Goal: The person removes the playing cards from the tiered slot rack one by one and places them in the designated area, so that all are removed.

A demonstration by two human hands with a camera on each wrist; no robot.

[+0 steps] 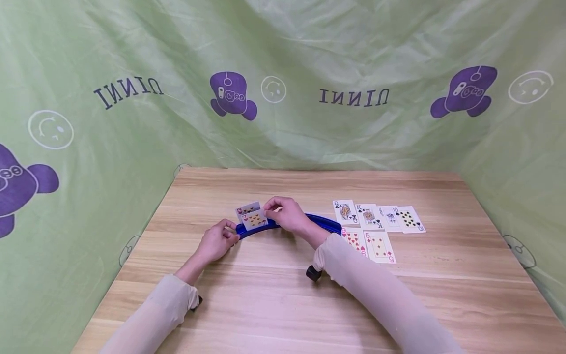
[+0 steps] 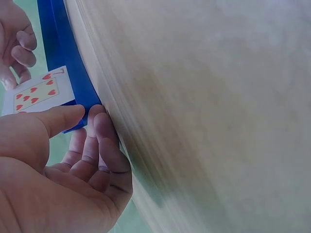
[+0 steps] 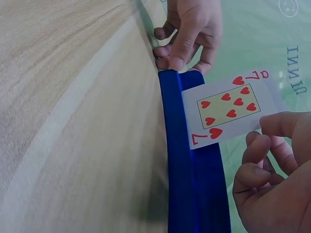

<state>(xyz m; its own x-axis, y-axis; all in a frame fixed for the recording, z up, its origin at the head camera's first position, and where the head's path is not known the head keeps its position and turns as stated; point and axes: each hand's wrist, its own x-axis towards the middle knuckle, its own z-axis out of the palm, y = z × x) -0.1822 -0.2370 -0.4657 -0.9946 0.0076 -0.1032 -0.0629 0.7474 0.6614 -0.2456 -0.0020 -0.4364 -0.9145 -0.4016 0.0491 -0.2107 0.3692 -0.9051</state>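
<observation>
A curved blue card holder lies on the table, and my left hand pinches its left end between thumb and fingers. The seven of hearts stands with its lower edge in the holder. My right hand pinches that seven at its upper right edge, thumb against finger. Just behind it, another red card marked 8 stands mostly hidden. The holder's right end passes behind the right forearm and close to the cards lying there.
Right of the holder lie a queen, a king, a partly covered face card and a ten. In front of these are a nine of hearts and a five of diamonds. Green fabric hangs around the wooden table.
</observation>
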